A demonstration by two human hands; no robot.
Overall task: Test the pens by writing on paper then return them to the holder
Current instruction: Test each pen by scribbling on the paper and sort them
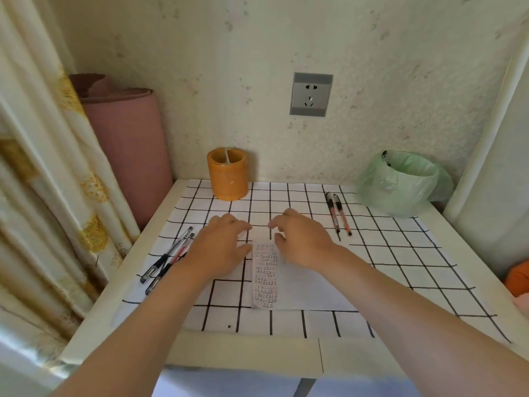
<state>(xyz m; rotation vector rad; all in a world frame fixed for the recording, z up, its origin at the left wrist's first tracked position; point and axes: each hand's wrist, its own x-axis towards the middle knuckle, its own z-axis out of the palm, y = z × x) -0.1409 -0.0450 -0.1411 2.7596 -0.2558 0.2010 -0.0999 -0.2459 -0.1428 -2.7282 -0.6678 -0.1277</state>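
Left hand (220, 247): I see relaxed fingers, holding nothing, at the paper's top-left corner.
Right hand (300, 242): fingers loosely curled, empty, over the paper's top.
Paper (266, 279): flat on grid cloth (400, 253), rows of writing.
Left pens (169, 259): three, beside my left wrist.
Right pens (339, 214): two, lying apart from the paper.
Holder (228, 177): orange, upright, by the wall.

You have two pink pens (333, 212) right of centre, what looks like three clear pens (166, 255) at mid left, one orange holder (228, 179), one sheet of paper (300, 285), and one bin (400, 187).

home corner | curtain (43, 167) | wall socket (311, 94) | small table (243, 353) | lined bin (400, 184)
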